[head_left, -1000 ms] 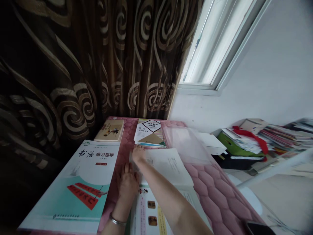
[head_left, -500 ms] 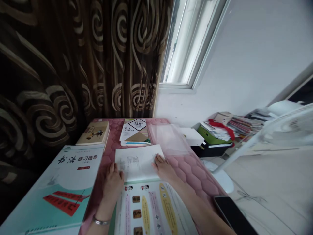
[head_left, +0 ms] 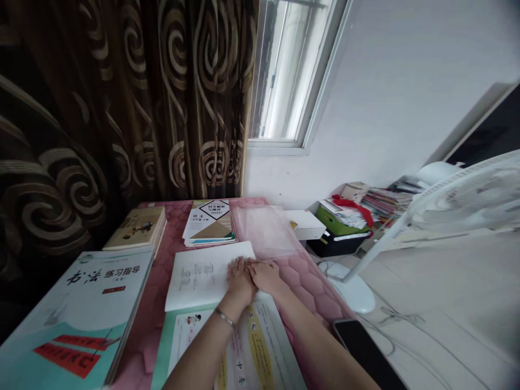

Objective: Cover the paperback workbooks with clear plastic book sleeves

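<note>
An open book lies in front of me, its white page (head_left: 189,290) with small print at the far side and a colourful page (head_left: 264,346) with yellow ovals nearer. My left hand (head_left: 240,283), with a silver bangle on the wrist, rests on the right part of the white page, fingers stretched out. Right beside it, my right hand (head_left: 264,276) lies flat at the page's right edge, its fingertips touching the left hand. Neither hand grips anything. My left forearm covers part of the near page.
Left of the open book is a stack of calligraphy workbooks (head_left: 81,303), with brown-covered books (head_left: 136,227) behind. Further back lie workbooks (head_left: 209,222) and a clear plastic sheet (head_left: 266,230). A black phone (head_left: 365,352) sits at right; a white fan (head_left: 390,238) stands beyond the table.
My left hand has moved right across the white page from its left edge to beside my right hand. The view has shifted, so the surroundings appear further left.
</note>
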{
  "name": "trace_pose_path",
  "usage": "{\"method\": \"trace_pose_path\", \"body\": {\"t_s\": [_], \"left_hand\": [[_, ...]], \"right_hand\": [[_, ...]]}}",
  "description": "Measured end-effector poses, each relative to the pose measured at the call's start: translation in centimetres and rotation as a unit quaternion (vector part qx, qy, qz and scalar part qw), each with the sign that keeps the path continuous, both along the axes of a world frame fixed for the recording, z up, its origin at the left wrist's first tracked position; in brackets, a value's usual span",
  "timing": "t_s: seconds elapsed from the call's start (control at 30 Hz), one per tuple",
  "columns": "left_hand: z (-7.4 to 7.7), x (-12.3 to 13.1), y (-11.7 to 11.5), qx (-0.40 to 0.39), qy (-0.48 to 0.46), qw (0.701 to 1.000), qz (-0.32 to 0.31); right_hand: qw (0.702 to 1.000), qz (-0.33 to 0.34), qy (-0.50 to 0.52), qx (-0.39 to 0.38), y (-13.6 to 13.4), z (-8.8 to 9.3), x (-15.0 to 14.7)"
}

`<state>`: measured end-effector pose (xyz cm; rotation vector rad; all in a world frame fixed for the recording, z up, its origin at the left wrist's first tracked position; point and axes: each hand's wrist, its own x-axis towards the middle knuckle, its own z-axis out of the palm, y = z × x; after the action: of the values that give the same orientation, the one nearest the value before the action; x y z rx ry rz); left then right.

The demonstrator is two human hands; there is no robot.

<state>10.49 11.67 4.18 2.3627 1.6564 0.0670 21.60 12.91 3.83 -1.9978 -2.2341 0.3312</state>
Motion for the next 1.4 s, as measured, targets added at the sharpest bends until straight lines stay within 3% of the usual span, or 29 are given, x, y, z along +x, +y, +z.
{"method": "trace_pose_path", "body": {"t_s": [0.1, 0.33, 0.57, 0.67, 0.9, 1.23, 1.4], "left_hand": [[-0.8, 1.4, 0.5, 0.008, -0.030, 0.999, 0.018], [-2.6, 1.2, 0.4, 0.052, -0.062, 0.997, 0.019], [-1.6, 1.4, 0.5, -0.004, -0.053, 0.998, 0.017], [-1.6, 1.3, 0.5, -0.009, -0.065, 0.998, 0.019], [-2.5, 1.1, 0.5, 0.017, -0.091, 0.996, 0.009], [-1.4, 1.1, 0.5, -0.031, -0.065, 0.997, 0.004], [-1.4, 0.9, 0.4, -0.027, -0.068, 0.997, 0.009]], "right_hand": [[0.999, -0.032, 0.015, 0.010, 1.8, -0.1, 1.1], [0.993, -0.117, 0.022, 0.021, 6.5, -0.5, 3.6], [0.985, -0.170, -0.003, -0.003, 11.0, 0.0, 3.2], [0.987, -0.160, -0.010, -0.012, 10.6, 0.2, 3.2], [0.995, -0.093, -0.017, -0.041, 6.9, 0.6, 4.4], [0.985, -0.168, -0.027, -0.020, 11.8, 0.7, 2.0], [0.986, -0.164, -0.038, 0.019, 10.7, -0.1, 1.1]]}}
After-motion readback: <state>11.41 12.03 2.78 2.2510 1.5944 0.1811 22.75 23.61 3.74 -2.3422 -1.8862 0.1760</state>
